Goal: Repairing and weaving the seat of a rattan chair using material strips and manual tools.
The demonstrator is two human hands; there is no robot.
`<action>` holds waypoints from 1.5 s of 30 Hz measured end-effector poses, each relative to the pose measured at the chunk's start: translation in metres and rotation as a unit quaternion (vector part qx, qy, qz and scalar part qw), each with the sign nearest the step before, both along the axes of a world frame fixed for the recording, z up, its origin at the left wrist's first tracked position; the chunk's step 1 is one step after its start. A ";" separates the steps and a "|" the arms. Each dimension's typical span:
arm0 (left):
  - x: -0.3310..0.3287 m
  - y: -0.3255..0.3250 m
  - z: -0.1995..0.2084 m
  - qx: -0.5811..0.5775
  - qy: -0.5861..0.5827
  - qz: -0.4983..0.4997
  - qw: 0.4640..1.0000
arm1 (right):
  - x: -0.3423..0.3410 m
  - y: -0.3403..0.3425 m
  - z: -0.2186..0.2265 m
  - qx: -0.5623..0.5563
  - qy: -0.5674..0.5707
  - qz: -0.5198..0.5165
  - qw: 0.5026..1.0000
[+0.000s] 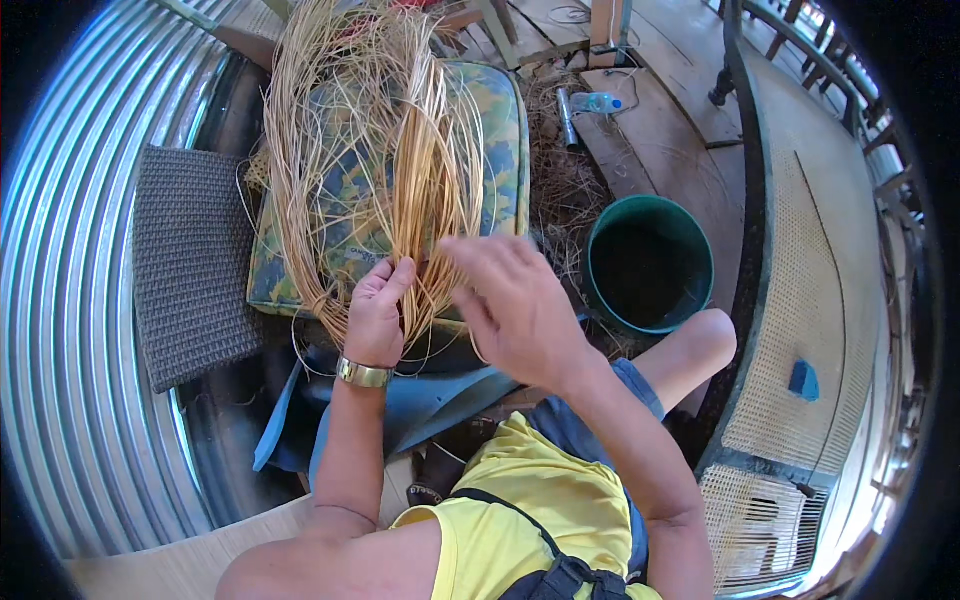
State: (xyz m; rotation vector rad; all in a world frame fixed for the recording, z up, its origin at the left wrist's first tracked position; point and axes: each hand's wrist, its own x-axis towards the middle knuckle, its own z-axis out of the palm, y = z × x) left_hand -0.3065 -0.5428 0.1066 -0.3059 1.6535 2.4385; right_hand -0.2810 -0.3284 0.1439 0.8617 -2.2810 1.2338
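A large bundle of tan rattan strands (415, 170) lies looped over a camouflage-patterned cushion (505, 150), with loose ends sticking out. At its near end my left hand (377, 310), with a gold watch on the wrist, is closed, thumb and fingers pinching some strands. My right hand (515, 305) hovers just right of it, close to the bundle, slightly smeared by motion. Its fingers are stretched out and the thumb stands apart, with nothing visible in them.
Right of the cushion stands a dark green bucket (650, 265), with a plastic bottle (597, 103) and a metal tube (567, 118) beyond it. A cane-woven panel (790, 330) bearing a blue block (804, 380) is at far right. Left are a dark wicker panel (195, 265) and corrugated metal sheeting (90, 300).
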 end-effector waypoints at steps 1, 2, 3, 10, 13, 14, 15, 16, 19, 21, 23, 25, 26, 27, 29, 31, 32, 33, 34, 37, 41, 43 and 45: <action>0.001 -0.001 -0.002 -0.006 0.007 -0.004 1.000 | -0.003 -0.002 -0.025 -0.004 -0.084 -0.079 0.993; 0.000 0.000 -0.003 -0.010 0.014 -0.011 1.000 | -0.007 -0.001 -0.038 -0.006 -0.167 -0.160 0.973; 0.000 -0.002 -0.005 -0.011 0.012 -0.009 1.000 | -0.007 0.002 -0.036 -0.006 -0.169 -0.158 0.973; 0.003 -0.009 -0.009 -0.004 -0.028 0.002 1.000 | -0.016 -0.008 -0.017 -0.041 -0.076 -0.179 0.980; 0.003 0.000 -0.003 -0.008 -0.003 0.008 1.000 | -0.017 -0.021 -0.014 -0.041 -0.027 -0.112 0.992; 0.003 0.004 -0.001 -0.002 -0.001 0.012 1.000 | -0.017 -0.024 -0.020 -0.025 -0.052 -0.151 0.987; 0.003 0.005 0.000 0.003 0.002 0.017 1.000 | -0.017 -0.028 -0.026 -0.011 -0.077 -0.189 0.979; 0.003 0.005 -0.001 0.001 0.001 0.018 1.000 | -0.017 -0.027 -0.033 -0.025 -0.102 -0.179 0.978; 0.005 0.000 -0.008 -0.002 0.007 0.023 1.000 | -0.018 -0.024 -0.043 -0.083 -0.120 -0.156 0.977; 0.002 -0.004 -0.012 -0.013 0.010 0.031 0.999 | -0.020 -0.024 -0.044 -0.084 -0.130 -0.154 0.976; 0.003 -0.001 -0.012 -0.004 0.008 0.039 0.999 | -0.020 -0.024 -0.043 -0.085 -0.138 -0.153 0.975; 0.004 0.000 -0.013 0.005 0.006 0.047 0.999 | -0.017 -0.026 -0.041 -0.103 -0.154 -0.155 0.970; 0.004 -0.001 -0.013 0.010 0.004 0.047 0.999 | -0.016 -0.029 -0.039 -0.104 -0.155 -0.155 0.970; 0.004 0.001 -0.012 0.015 0.003 0.047 0.999 | -0.013 -0.030 -0.036 -0.106 -0.143 -0.167 0.970; 0.005 0.004 -0.003 0.024 -0.006 0.044 0.999 | -0.009 -0.034 -0.030 -0.107 -0.132 -0.178 0.969; 0.006 0.005 -0.001 0.034 -0.014 0.041 0.998 | -0.007 -0.038 -0.027 -0.088 -0.088 -0.191 0.974; 0.006 0.004 -0.003 0.035 -0.012 0.044 0.998 | -0.007 -0.041 -0.027 -0.087 -0.088 -0.192 0.974; 0.006 0.003 -0.005 0.036 -0.009 0.047 0.998 | -0.008 -0.044 -0.027 -0.084 -0.069 -0.166 0.980; 0.005 0.002 -0.006 0.036 -0.009 0.047 0.998 | -0.008 -0.045 -0.028 -0.081 -0.049 -0.141 0.986; 0.005 0.003 -0.009 0.023 -0.005 0.049 0.999 | -0.014 -0.046 -0.040 -0.066 -0.091 -0.182 0.977; 0.008 0.000 -0.006 0.029 0.005 0.044 0.999 | -0.022 -0.046 -0.039 -0.094 -0.077 -0.163 0.979; 0.006 0.003 -0.008 0.032 0.012 0.036 0.999 | -0.032 -0.048 -0.037 -0.113 -0.099 -0.178 0.973; 0.007 0.006 -0.012 0.003 0.007 0.049 0.999 | -0.044 -0.046 -0.030 -0.109 -0.111 -0.204 0.966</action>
